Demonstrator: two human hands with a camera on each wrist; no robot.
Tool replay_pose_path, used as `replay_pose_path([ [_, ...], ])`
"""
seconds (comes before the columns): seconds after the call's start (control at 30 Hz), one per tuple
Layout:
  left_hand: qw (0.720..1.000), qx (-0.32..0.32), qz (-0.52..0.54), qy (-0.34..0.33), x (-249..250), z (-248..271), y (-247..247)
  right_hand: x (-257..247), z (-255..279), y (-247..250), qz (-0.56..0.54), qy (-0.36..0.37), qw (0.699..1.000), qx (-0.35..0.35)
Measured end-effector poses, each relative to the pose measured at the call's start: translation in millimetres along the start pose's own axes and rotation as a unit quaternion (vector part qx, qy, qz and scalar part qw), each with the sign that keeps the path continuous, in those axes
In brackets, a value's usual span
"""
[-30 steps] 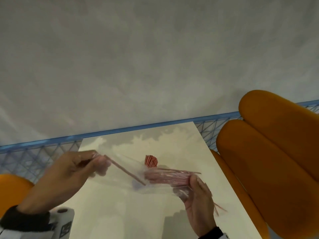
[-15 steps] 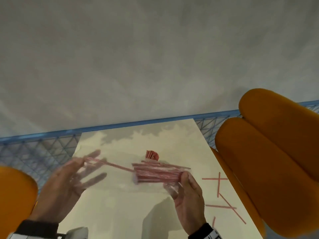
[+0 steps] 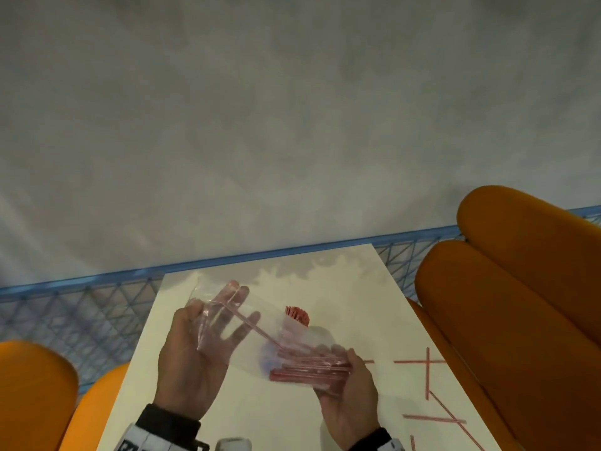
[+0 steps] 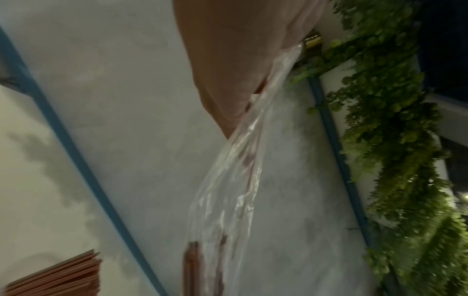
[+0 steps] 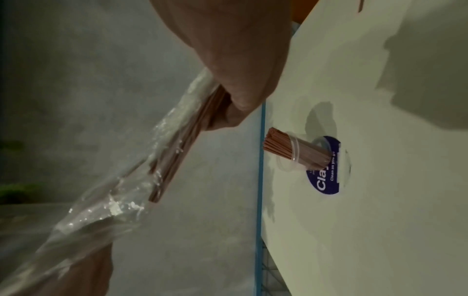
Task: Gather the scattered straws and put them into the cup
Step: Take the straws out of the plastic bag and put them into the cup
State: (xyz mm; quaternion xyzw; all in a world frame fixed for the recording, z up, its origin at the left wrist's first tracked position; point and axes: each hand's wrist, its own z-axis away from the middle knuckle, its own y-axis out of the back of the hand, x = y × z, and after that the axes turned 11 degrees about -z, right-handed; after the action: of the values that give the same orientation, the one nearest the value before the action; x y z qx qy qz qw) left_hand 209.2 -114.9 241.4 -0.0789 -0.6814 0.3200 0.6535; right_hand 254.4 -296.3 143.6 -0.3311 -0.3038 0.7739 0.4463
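Note:
A clear plastic bag [image 3: 247, 323] with a bundle of red straws [image 3: 309, 371] hangs between my hands above the white table [image 3: 227, 415]. My right hand [image 3: 353, 397] grips the bag's straw-filled end; the right wrist view shows its fingers [image 5: 228, 60] curled over the bundle [image 5: 182, 140]. My left hand [image 3: 208, 340] lies behind the bag's empty end with fingers spread and straight. One straw runs slanted inside the bag. Beyond the bag, a clear cup [image 5: 291, 155] full of red straws [image 3: 295, 315] stands on the table. Several loose straws [image 3: 427, 375] lie crossed at the table's right.
Orange padded chairs flank the table on the right [image 3: 520, 320] and left [image 3: 32, 395]. A blue mesh rail [image 3: 81, 314] runs behind the table before a grey wall. A round blue sticker [image 5: 326, 176] sits under the cup. Green plants [image 4: 392, 140] hang beyond.
My left hand stopped pinching the bag's end and spread its fingers behind the bag. The right hand kept its hold on the bundle. The view shifted, baring the loose straws at right.

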Motion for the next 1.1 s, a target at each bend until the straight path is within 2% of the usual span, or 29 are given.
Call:
replay_pose_path([
  [0.27, 0.994, -0.044, -0.095, -0.036, 11, 14, -31, 10, -15, -2, -0.106, -0.045, 0.993, -0.010],
  [0.37, 0.993, -0.076, -0.088, -0.021, 17, 20, -39, 15, -22, 1, -0.132, -0.074, 0.988, -0.026],
  [0.47, 0.986, -0.093, -0.133, -0.028, 23, 23, -45, 20, -23, 1, -0.171, -0.094, 0.980, -0.037],
  [0.57, 0.973, -0.084, -0.208, -0.050, 31, 24, -43, 18, -19, 3, -0.167, -0.134, 0.975, -0.052],
  [0.7, 0.963, -0.085, -0.246, -0.065, 41, 24, -43, 27, -31, 17, -0.143, -0.177, 0.970, -0.084],
  [0.8, 0.955, -0.085, -0.277, -0.066, 43, 26, -41, 32, -36, 25, -0.154, -0.178, 0.968, -0.084],
  [0.87, 0.948, -0.088, -0.299, -0.066, 40, 28, -40, 36, -34, 23, -0.145, -0.151, 0.974, -0.083],
  [0.97, 0.958, -0.087, -0.269, -0.047, 35, 31, -42, 42, -35, 26, -0.109, -0.122, 0.985, -0.049],
  [1.0, 0.963, -0.088, -0.250, -0.040, 34, 31, -44, 41, -30, 24, -0.135, -0.140, 0.979, -0.066],
  [1.1, 0.974, -0.094, -0.203, -0.028, 34, 31, -50, 38, -31, 25, -0.190, -0.174, 0.965, -0.048],
])
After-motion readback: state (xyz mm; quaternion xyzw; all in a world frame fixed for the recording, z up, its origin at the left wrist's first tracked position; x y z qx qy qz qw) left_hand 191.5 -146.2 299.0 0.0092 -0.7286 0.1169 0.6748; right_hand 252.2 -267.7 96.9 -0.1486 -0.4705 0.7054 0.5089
